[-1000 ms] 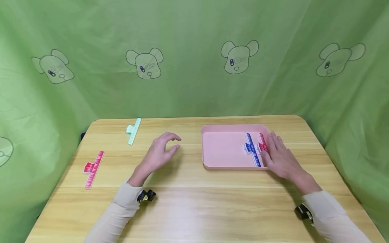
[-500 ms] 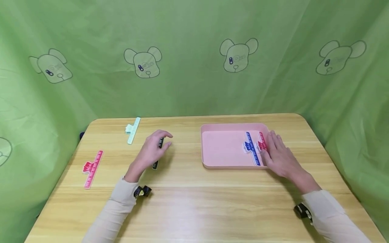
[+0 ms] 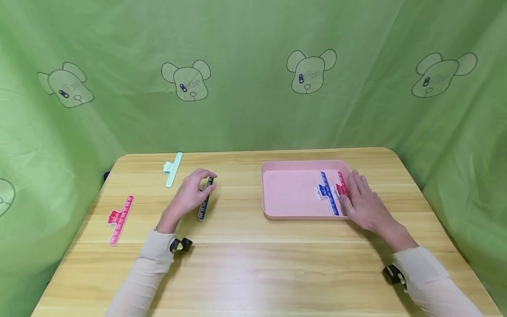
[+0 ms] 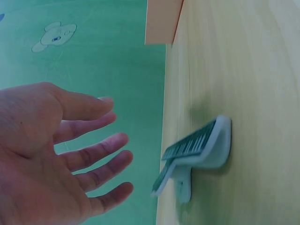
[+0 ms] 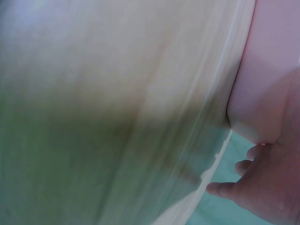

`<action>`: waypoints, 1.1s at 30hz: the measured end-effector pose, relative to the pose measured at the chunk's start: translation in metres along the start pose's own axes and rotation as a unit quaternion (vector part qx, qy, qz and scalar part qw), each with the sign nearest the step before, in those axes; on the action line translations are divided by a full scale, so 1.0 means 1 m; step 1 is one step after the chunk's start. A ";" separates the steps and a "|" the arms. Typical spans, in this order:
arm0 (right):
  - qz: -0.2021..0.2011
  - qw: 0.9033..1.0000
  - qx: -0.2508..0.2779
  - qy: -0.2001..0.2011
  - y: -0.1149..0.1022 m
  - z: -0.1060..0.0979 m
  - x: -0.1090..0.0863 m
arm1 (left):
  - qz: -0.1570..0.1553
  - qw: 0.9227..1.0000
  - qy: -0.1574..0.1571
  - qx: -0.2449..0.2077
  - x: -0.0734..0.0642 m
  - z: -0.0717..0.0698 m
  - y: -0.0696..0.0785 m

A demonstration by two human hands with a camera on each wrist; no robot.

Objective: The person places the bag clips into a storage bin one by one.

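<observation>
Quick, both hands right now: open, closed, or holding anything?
Left hand: open, holding nothing, close to the black clip.
Right hand: open, fingers straight, at the right edge of the pink tray.

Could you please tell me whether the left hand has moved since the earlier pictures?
Yes; in the head view, the left hand has moved leftward, away from the pink tray.

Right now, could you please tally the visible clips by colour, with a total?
Red or pink: 2 (table clip, tray clip)
Blue clip: 1
Black clip: 1
Mint clip: 1
Total: 5
</observation>
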State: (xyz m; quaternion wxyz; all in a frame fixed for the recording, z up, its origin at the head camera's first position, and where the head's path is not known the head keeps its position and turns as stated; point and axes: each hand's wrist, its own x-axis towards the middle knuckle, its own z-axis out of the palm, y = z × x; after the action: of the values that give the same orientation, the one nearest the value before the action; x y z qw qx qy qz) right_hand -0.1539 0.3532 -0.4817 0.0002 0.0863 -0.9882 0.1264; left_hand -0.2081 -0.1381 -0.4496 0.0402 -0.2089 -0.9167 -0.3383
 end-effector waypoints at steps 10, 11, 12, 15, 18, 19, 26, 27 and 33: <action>-0.003 1.000 0.007 -0.001 -0.001 -0.001 0.001 | -0.033 0.999 -0.040 -0.012 -0.005 -0.016 -0.012; -0.003 1.000 0.008 -0.001 -0.002 -0.001 0.002 | -0.037 0.998 -0.045 -0.011 -0.006 -0.018 -0.013; -0.003 1.000 0.008 -0.001 -0.002 -0.001 0.002 | -0.037 0.998 -0.050 -0.011 -0.006 -0.019 -0.014; -0.003 1.000 0.010 0.001 -0.002 -0.001 0.002 | -0.040 0.997 -0.065 -0.008 -0.007 -0.022 -0.017; -0.003 1.000 0.011 0.000 -0.002 0.000 0.002 | -0.041 0.996 -0.078 -0.003 -0.008 -0.023 -0.020; -0.002 1.000 0.011 0.000 -0.002 0.000 0.002 | -0.040 0.996 -0.081 -0.001 -0.009 -0.023 -0.021; -0.001 1.000 0.010 0.000 -0.001 0.001 0.001 | -0.045 0.993 -0.108 0.004 -0.010 -0.025 -0.025; -0.001 1.000 0.010 0.000 0.000 0.001 0.001 | -0.046 0.993 -0.112 0.005 -0.011 -0.025 -0.026; -0.001 1.000 0.004 0.003 0.000 0.001 0.000 | -0.052 0.990 -0.130 0.016 -0.011 -0.027 -0.028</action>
State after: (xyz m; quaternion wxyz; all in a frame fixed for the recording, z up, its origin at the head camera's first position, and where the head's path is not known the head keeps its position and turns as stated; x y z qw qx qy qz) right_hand -0.1540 0.3534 -0.4828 0.0027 0.0871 -0.9876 0.1303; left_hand -0.2111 -0.1783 -0.4481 -0.0936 -0.2020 -0.9292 -0.2951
